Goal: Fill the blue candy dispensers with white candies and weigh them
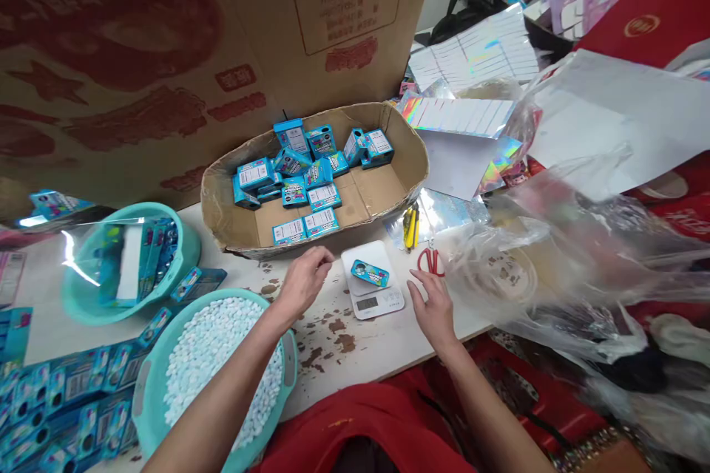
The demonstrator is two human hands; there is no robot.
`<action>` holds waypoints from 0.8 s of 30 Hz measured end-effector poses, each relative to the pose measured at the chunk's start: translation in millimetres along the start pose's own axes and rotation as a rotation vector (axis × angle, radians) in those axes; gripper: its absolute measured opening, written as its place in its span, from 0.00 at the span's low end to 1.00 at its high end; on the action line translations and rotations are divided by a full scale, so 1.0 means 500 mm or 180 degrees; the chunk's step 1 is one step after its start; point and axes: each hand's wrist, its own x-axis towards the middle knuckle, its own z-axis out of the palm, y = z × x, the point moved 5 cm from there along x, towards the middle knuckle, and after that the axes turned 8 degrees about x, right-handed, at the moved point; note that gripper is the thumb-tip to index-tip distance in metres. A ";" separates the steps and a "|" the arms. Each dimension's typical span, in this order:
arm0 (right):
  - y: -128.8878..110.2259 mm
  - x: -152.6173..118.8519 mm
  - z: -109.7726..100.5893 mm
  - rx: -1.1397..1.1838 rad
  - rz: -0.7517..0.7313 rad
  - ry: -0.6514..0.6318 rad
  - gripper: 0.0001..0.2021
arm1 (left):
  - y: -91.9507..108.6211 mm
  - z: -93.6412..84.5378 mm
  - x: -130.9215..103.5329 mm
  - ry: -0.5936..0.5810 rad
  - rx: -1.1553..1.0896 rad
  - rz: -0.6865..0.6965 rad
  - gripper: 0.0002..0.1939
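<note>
Box [370,273] lies on the scale [382,303], between my hands. I have the left hand [306,281] curled narrow near the carton [360,196], the right hand [433,307] wide and empty by the scissors [431,262].

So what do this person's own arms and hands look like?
The left hand and right hand wear no gloves. No sleeve shows on the left forearm or right forearm, nor any cable or marking that I can see. The red cloth between them looks like clothing.
</note>
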 end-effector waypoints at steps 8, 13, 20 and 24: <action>0.043 0.132 0.104 -0.2059 -0.0266 -0.1178 0.13 | -0.140 -0.015 -0.142 0.0210 -0.0529 -0.1262 0.09; 0.077 0.135 0.117 -0.1935 -0.0305 -0.1309 0.11 | -0.160 -0.014 -0.177 0.0271 -0.0563 -0.1447 0.10; 0.084 0.125 0.090 -0.1438 -0.0164 -0.0731 0.05 | -0.153 0.004 -0.172 0.0188 -0.0451 -0.1411 0.10; 0.031 0.113 0.049 -0.0968 -0.0131 -0.0337 0.08 | -0.138 0.026 -0.160 0.0082 -0.0200 -0.1044 0.10</action>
